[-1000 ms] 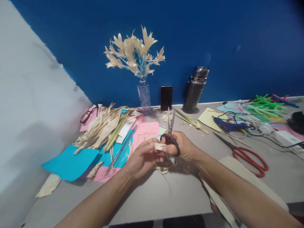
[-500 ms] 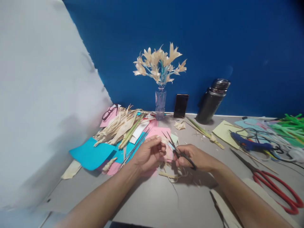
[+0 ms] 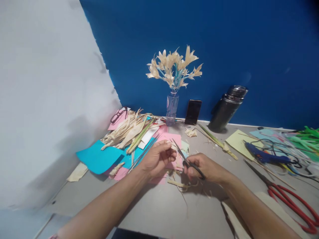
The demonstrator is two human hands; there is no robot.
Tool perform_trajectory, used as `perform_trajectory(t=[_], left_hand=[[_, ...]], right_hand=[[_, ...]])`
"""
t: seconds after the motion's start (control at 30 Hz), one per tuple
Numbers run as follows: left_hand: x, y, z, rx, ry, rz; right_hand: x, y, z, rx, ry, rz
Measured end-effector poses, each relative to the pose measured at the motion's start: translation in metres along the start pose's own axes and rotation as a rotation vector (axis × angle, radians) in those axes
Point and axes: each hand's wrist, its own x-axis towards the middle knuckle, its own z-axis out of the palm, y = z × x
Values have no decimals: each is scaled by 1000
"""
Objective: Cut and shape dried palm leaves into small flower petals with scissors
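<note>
My left hand (image 3: 160,156) is closed, thumb and fingers pinching a small pale piece of dried husk (image 3: 173,145) that is mostly hidden by the fingertips. In my right hand (image 3: 199,167) is a pair of small black-handled scissors (image 3: 183,154), its blades nearly together and pointing up and left, tips beside the husk piece. Below both hands lie pink paper (image 3: 171,136) and thin husk scraps (image 3: 180,184).
Dried husks (image 3: 124,131), blue paper (image 3: 98,157) and thin wires are piled at left. Husk flowers (image 3: 173,63) stand in a clear bottle (image 3: 171,109); a phone (image 3: 193,112) and a flask (image 3: 228,108) lean behind. Right are a blue glue gun (image 3: 266,154) and red-handled scissors (image 3: 286,199).
The black-handled scissors' blades have come together from a wider spread, near the left fingertips. The view has turned slightly left, so the scene sits farther right.
</note>
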Motion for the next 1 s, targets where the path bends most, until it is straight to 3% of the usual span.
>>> perform_trajectory(t=[1.0], left_hand=[[2, 9, -8, 273, -50, 120]], right_hand=[[-1, -5, 1, -24, 79, 90]])
